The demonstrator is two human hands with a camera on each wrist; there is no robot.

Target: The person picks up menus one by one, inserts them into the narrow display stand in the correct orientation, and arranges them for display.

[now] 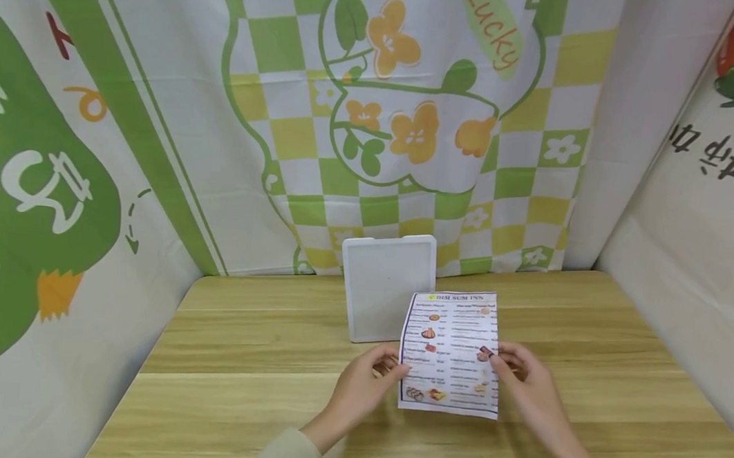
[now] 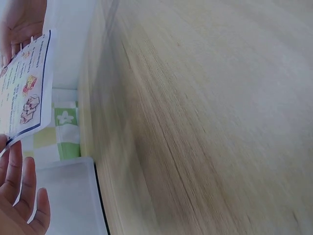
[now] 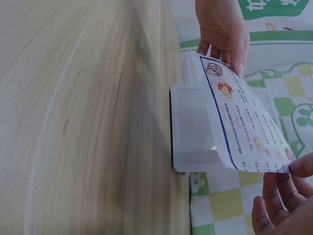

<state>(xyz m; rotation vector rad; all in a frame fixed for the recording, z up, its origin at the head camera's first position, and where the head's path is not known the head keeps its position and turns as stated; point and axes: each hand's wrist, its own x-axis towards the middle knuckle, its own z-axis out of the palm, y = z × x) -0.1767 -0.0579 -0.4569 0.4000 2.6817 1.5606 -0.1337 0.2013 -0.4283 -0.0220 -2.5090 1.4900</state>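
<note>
A printed paper menu (image 1: pixel 450 354) headed "DIM SUM INN" is held up off the table, its top tilted away and its sheet slightly bowed. My left hand (image 1: pixel 365 384) pinches its left edge between thumb and fingers. At the right edge, my right hand (image 1: pixel 530 386) pinches it the same way, thumb on the printed face and fingers behind. Behind the menu a white rectangular frame or board (image 1: pixel 379 285) stands leaning back; the sheet overlaps its lower right corner in the head view. Small food pictures show on the menu (image 3: pixel 239 112) in the right wrist view.
The wooden table (image 1: pixel 242 347) reaches back to a hanging cloth (image 1: pixel 409 134) with green and yellow checks and flowers. Printed fabric walls (image 1: pixel 32 191) close in the left side, and a white one (image 1: pixel 685 225) the right.
</note>
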